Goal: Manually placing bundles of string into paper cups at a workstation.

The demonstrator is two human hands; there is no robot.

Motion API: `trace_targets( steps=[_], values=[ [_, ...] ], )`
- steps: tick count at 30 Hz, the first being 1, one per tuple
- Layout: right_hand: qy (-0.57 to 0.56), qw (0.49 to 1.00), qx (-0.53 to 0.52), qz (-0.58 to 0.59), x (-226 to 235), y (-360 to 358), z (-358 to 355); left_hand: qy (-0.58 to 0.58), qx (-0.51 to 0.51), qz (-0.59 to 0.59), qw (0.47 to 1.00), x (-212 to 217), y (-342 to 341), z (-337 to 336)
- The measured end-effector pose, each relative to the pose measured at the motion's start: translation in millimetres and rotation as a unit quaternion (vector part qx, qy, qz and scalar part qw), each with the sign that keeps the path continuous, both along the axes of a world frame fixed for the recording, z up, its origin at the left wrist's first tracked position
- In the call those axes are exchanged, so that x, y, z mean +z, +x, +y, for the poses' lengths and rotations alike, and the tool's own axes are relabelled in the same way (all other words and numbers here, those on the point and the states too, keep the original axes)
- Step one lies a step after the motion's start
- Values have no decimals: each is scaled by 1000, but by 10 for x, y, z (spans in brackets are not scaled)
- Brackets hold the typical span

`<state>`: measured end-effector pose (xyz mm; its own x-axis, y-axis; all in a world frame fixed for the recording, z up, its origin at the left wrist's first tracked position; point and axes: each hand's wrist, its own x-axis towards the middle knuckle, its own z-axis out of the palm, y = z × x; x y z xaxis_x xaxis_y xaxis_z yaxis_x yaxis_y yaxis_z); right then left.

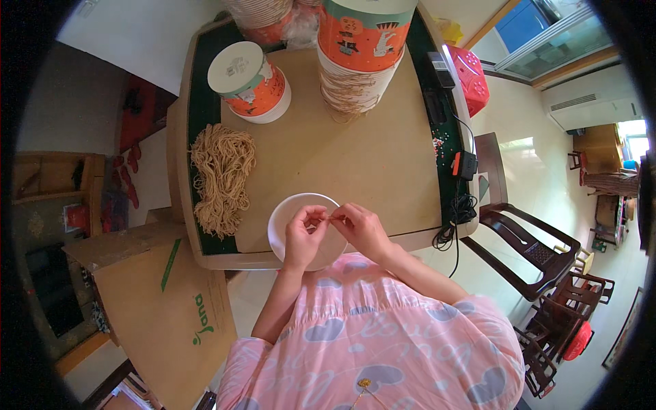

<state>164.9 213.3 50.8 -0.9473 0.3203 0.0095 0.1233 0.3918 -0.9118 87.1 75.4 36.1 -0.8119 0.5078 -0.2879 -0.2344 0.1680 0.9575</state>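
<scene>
Both my hands meet over a white round tub at the table's front edge. My left hand is closed, thumb and fingertips pinched together. My right hand pinches too, its fingertips close to those of the left, near the tub's far right rim. Whatever lies between the fingertips is too small to make out. To the left of the tub rests a loose bundle of beige string. Beyond it stands an orange and white paper tub with a pale green top.
A tall stack of paper tubs with string ends hanging down stands at the back. More stacked tubs are behind. Black cables and a small device lie along the right edge. A cardboard box is at left, a brown chair at right.
</scene>
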Motion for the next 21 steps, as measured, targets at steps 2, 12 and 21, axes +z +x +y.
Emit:
trace_targets(
  steps=[2, 12, 21],
  values=[
    [-24, 1000, -6, -3, 3, -9, 11, 15, -11, -20, 1000, 51, -24, -4],
    [-18, 1000, -5, -10, 3, -1, 11, -33, -38, 14, 999, 171, -46, 22],
    [19, 1000, 4, 7, 5, -10, 19, -2, 6, -40, 999, -28, 25, 24]
  ],
)
